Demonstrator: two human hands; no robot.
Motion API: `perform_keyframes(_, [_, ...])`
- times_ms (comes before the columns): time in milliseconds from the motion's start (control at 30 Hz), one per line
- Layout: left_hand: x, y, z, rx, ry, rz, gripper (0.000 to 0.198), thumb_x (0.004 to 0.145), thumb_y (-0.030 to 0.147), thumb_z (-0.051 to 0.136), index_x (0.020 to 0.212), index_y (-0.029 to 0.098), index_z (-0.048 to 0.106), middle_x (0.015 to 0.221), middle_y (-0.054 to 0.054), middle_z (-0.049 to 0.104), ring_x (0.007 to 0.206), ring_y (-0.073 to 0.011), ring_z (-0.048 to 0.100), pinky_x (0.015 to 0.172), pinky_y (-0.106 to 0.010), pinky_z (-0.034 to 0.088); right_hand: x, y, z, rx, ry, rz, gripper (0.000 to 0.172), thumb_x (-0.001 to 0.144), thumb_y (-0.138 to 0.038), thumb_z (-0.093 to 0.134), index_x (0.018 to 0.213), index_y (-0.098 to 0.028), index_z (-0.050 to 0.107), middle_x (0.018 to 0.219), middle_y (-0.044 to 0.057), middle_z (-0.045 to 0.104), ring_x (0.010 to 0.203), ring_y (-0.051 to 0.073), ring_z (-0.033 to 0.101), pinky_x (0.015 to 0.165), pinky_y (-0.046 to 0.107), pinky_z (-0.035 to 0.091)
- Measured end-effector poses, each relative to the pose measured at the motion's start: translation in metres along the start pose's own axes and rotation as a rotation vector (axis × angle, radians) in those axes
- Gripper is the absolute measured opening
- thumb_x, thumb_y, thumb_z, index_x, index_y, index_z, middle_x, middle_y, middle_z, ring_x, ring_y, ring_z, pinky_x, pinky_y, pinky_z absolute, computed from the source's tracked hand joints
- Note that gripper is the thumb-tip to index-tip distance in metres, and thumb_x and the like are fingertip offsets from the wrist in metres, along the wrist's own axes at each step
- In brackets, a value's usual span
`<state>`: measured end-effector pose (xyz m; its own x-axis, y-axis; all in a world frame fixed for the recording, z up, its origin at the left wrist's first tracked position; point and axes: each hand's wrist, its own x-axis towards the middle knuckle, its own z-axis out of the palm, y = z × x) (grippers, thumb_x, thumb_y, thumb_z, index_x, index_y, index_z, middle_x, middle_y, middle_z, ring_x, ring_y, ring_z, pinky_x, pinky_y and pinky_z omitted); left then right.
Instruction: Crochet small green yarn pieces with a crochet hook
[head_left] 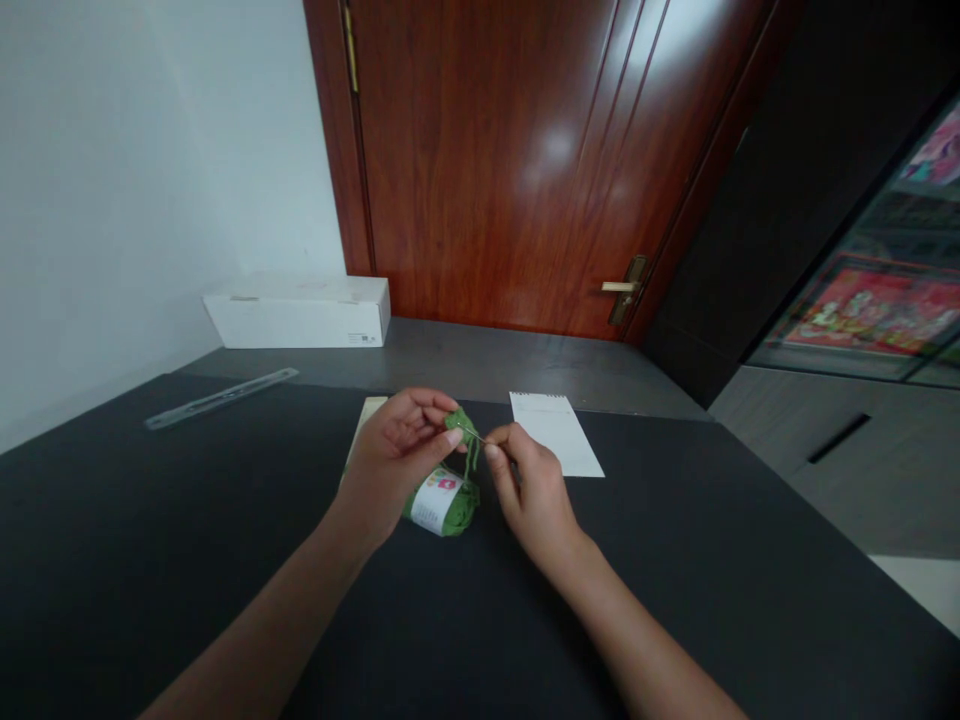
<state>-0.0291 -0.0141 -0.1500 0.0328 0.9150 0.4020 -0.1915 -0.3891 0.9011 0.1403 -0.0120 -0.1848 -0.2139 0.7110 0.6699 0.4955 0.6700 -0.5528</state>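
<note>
1. While both hands work just above it, the dark surface carries a loose skein with nothing pinning it down. My read: one hard tug on its strand could roll or drag it.
2. Over by the door sits the white box, lying flat beyond the surface's far edge. It's closed, so what's inside can't be seen. It's the only container in shot.
3. Now the skein: green, paper band on, resting on the surface just below and between the hands. The strand climbs from it with little slack, so I'd watch for it snagging on that band.
4. Left hand: fingers closed, pinching the yarn end. Right hand: fingers closed on a needle. The hands are very nearly touching.
5. Smallest of all is the needle, thin and pale, with its tip right at the yarn end and aimed toward the left fingertips. A slip here could prick the thumb. A push off-centre could split the yarn. A looser pinch and the needle drops.
</note>
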Motion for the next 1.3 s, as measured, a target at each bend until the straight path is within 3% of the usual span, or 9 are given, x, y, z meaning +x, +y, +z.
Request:
perform_keyframes(167, [0.001, 0.000, 0.000, -0.055, 0.055, -0.027, 0.023, 0.072, 0.010, 0.077, 0.092, 0.016, 0.066, 0.077, 0.001, 0.067, 0.069, -0.0117, 0.065, 0.067, -0.023, 0.053, 0.002, -0.005, -0.002, 0.095, -0.054, -0.030, 0.018, 0.100, -0.022, 0.044, 0.099, -0.022, 0.063, 0.092, 0.005, 0.071, 0.081, 0.018, 0.064, 0.075, 0.030, 0.045])
perform_keyframes(633, [0.000, 0.003, 0.003, -0.113, 0.104, -0.047, 0.019, 0.069, 0.010, 0.077, 0.086, 0.015, 0.071, 0.070, 0.001, 0.064, 0.060, -0.0094, 0.058, 0.058, -0.020, 0.047, 0.001, -0.004, -0.004, 0.210, -0.113, -0.014, 0.029, 0.100, -0.025, 0.043, 0.113, -0.024, 0.069, 0.101, 0.007, 0.075, 0.086, 0.021, 0.067, 0.076, 0.033, 0.049])
perform_keyframes(900, [0.001, 0.000, -0.002, -0.067, -0.011, -0.095, 0.023, 0.070, 0.010, 0.078, 0.092, 0.015, 0.072, 0.075, -0.001, 0.067, 0.064, -0.0116, 0.062, 0.059, -0.021, 0.049, 0.003, -0.005, -0.004, 0.233, -0.115, 0.017, 0.025, 0.101, -0.025, 0.042, 0.094, -0.022, 0.066, 0.085, 0.003, 0.070, 0.075, 0.017, 0.061, 0.071, 0.029, 0.044])
perform_keyframes(1067, [0.000, 0.000, -0.003, -0.033, -0.077, -0.110, 0.019, 0.073, 0.013, 0.077, 0.091, 0.015, 0.070, 0.069, -0.001, 0.067, 0.055, -0.0113, 0.060, 0.054, -0.022, 0.048, 0.002, -0.010, -0.001, 0.207, -0.094, 0.050, 0.027, 0.101, -0.024, 0.040, 0.081, -0.021, 0.059, 0.073, 0.000, 0.063, 0.067, 0.015, 0.057, 0.066, 0.027, 0.040])
perform_keyframes(1300, [0.000, -0.002, 0.000, -0.021, -0.157, -0.155, 0.016, 0.075, 0.018, 0.076, 0.089, 0.015, 0.067, 0.063, 0.000, 0.067, 0.051, -0.0124, 0.061, 0.053, -0.024, 0.049, 0.000, -0.007, 0.002, -0.025, -0.016, -0.117, 0.026, 0.098, -0.015, 0.040, 0.077, -0.021, 0.054, 0.071, 0.002, 0.060, 0.066, 0.018, 0.052, 0.070, 0.031, 0.039])
